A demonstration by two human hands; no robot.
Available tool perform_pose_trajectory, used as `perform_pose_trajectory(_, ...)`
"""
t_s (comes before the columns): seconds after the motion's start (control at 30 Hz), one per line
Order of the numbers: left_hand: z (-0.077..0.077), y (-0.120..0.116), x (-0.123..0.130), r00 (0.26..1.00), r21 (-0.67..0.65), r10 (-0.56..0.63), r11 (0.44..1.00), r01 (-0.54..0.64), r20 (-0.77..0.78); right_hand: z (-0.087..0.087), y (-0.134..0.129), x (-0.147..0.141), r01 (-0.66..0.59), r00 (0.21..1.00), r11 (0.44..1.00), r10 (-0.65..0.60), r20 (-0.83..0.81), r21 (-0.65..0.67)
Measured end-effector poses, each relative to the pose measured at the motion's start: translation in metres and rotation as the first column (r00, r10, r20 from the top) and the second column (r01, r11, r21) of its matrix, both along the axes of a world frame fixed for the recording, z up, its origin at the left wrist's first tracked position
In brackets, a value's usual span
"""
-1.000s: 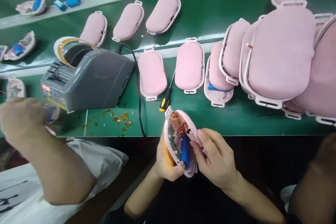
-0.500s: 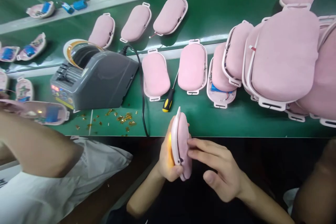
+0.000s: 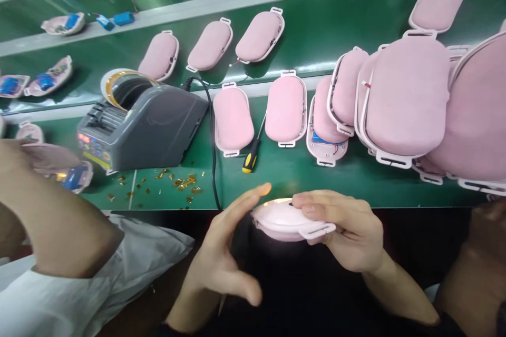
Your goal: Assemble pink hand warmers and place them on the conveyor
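A pink and white oval device (image 3: 282, 221) is held in front of the bench edge, turned nearly on its side, with a yellow glow along its upper edge. My right hand (image 3: 351, 229) grips its right end, thumb and fingers closed round the shell near a slotted white tab. At the device's left end, my left hand (image 3: 225, 250) has its fingers and thumb spread apart and holds nothing. Above the hands, a black and yellow screwdriver (image 3: 251, 156) lies on the green bench between two pink devices, one on the left (image 3: 234, 118) and one on the right (image 3: 285, 109).
A grey tape dispenser (image 3: 146, 126) stands at the left with its black cable, amber tape scraps (image 3: 184, 182) before it. Pink devices are piled (image 3: 407, 95) at the right; others line the shelf (image 3: 324, 37). A co-worker's arm (image 3: 59, 216) reaches in from the left.
The device has passed from my left hand to my right and turned from upright to nearly flat. My left hand has opened and let go. The co-worker's arm has shifted slightly.
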State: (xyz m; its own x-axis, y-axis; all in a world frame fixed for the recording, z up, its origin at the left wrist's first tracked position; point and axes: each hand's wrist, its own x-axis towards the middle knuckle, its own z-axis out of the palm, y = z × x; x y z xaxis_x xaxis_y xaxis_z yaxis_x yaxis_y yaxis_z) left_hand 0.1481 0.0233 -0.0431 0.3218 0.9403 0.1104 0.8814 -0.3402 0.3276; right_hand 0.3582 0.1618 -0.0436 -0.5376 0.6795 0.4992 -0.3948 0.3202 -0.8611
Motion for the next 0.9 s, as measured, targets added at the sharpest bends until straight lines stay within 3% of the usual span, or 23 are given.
perform_pose_trajectory(0.1,0.003,-0.006,0.015,0.949,0.109,0.315,0.943,-0.314,0.004,0.016,0.003,-0.001,0.046,0.999,0.988,-0.047,0.000,0.146)
perform_pose_trajectory(0.2,-0.008,-0.001,0.035,0.904,0.154,0.428,0.893,-0.423,-0.002,0.021,0.006,-0.003,-0.011,0.997,0.989,0.001,0.071,0.145)
perform_pose_trajectory(0.3,-0.022,0.014,0.045,0.865,0.123,0.501,0.858,-0.498,0.008,0.012,0.005,0.004,-0.077,0.972,0.996,0.064,0.224,0.049)
perform_pose_trajectory(0.4,-0.026,0.029,0.044,0.877,0.114,0.480,0.873,-0.475,-0.024,-0.003,0.004,0.019,0.007,0.944,0.999,-0.017,0.330,0.032)
perform_pose_trajectory(0.5,-0.014,0.038,0.035,0.897,0.405,0.436,0.809,-0.426,0.073,-0.010,0.008,0.033,0.143,0.864,0.955,-0.249,0.438,0.260)
perform_pose_trajectory(0.57,0.001,0.046,0.028,0.950,0.531,0.302,0.795,-0.294,0.075,-0.011,0.013,0.036,0.114,0.787,0.895,-0.346,0.510,0.431)
perform_pose_trajectory(0.63,0.014,0.058,0.020,0.991,0.410,0.133,0.903,-0.131,0.025,-0.013,0.016,0.035,0.086,0.783,0.865,-0.365,0.503,0.494)
perform_pose_trajectory(0.7,0.018,0.069,0.014,0.997,0.326,0.024,0.944,-0.046,0.072,-0.018,0.016,0.032,0.128,0.829,0.884,-0.344,0.442,0.449)
perform_pose_trajectory(0.8,0.005,0.077,0.010,0.980,0.378,-0.042,0.925,-0.036,0.197,-0.029,0.011,0.030,0.211,0.878,0.921,-0.326,0.351,0.328)
perform_pose_trajectory(0.9,-0.018,0.070,0.015,0.957,0.445,0.004,0.884,-0.140,0.292,-0.037,0.007,0.023,0.295,0.892,0.899,-0.381,0.244,0.324)
